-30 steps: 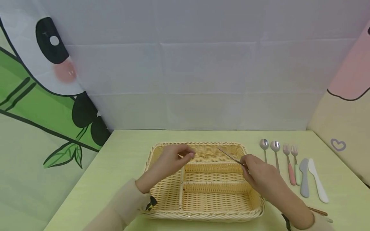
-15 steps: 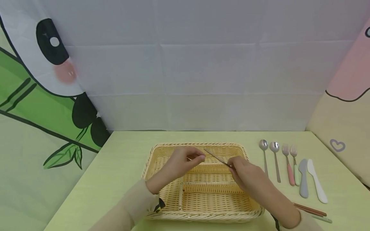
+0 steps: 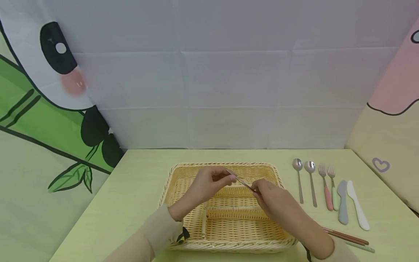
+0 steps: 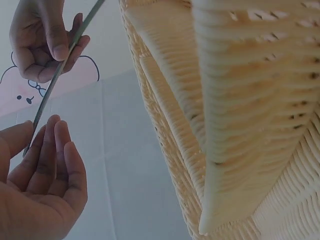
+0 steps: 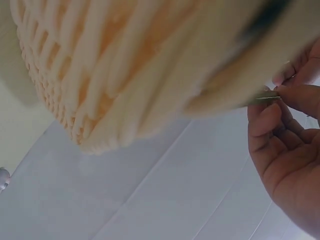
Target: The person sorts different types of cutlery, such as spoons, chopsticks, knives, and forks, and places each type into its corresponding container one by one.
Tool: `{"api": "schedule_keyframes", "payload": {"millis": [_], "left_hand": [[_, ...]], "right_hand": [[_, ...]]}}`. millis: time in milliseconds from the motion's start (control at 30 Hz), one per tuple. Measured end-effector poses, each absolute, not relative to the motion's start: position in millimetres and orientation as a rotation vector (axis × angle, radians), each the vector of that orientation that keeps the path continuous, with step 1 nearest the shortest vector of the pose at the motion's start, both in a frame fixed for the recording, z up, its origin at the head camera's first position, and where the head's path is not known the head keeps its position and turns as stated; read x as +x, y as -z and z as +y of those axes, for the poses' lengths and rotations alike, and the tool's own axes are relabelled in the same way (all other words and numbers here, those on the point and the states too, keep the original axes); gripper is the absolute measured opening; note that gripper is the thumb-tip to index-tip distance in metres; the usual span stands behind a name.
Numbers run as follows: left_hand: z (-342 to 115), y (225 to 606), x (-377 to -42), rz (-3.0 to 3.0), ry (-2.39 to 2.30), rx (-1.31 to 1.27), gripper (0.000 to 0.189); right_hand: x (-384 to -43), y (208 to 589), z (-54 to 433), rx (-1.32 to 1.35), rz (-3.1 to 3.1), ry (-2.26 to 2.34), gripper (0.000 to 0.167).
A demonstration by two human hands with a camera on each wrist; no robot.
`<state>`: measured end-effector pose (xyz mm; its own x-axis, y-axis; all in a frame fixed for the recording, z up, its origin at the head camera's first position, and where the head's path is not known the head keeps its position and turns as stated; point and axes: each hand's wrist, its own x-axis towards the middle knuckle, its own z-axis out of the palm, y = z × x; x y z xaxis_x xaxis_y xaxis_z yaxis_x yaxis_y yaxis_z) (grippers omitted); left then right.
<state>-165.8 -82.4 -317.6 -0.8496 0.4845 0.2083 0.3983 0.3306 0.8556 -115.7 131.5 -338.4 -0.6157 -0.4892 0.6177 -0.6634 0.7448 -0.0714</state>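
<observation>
A thin, flat metal utensil (image 3: 244,183), seen almost edge-on, spans the gap between both hands above the wicker basket (image 3: 226,246). My right hand (image 3: 278,202) pinches its near end between thumb and fingers. My left hand (image 3: 209,183) has thumb and index finger at the far end, pinching it, as the left wrist view shows the strip (image 4: 48,92) passing between them. The left hand's other fingers are loosely bent. Part of the strip is hidden in the fingers, and I cannot tell its exact kind.
Right of the basket lie two spoons (image 3: 310,167), two forks with pink and green handles (image 3: 328,198), a grey knife (image 3: 343,207) and a white knife (image 3: 359,211). Brown chopsticks (image 3: 350,237) and a green stick (image 3: 361,247) lie nearer. Dividers (image 3: 239,208) split the basket.
The right hand has moved left with the metal utensil, and the left hand has moved right to meet its far end. The left fingers now pinch that end. The chopsticks have come into fuller view.
</observation>
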Motion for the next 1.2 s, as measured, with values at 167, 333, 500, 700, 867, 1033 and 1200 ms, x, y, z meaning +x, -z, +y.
{"api": "schedule_keyframes", "payload": {"millis": [167, 333, 500, 700, 867, 1033, 1200], "left_hand": [[-82.5, 316.0, -164.6, 2.445, -1.619, 0.824, 0.016], [-82.2, 313.7, -161.8, 2.441, -1.636, 0.813, 0.018], [-81.7, 311.9, -159.9, 2.437, -1.657, 0.782, 0.016], [-83.6, 309.6, -161.6, 2.402, -1.753, 0.771, 0.02], [-89.4, 305.9, -164.1, 2.395, -1.82, 0.787, 0.023], [-99.5, 302.4, -165.9, 2.458, -1.837, 0.779, 0.022], [-111.1, 300.1, -166.6, 2.491, -1.858, 0.736, 0.021]], "right_hand": [[-114.9, 337.7, 129.2, 0.851, -2.413, -0.409, 0.013], [-115.3, 338.6, 127.6, 0.869, -2.415, -0.445, 0.031], [-115.7, 338.6, 126.6, 0.883, -2.407, -0.467, 0.011], [-114.4, 340.1, 126.7, 0.859, -2.446, -0.436, 0.019], [-111.8, 340.9, 128.0, 0.813, -2.486, -0.432, 0.031], [-108.8, 341.5, 133.2, 0.803, -2.445, -0.423, 0.034], [-105.5, 340.4, 140.7, 0.763, -2.45, -0.411, 0.035]]}}
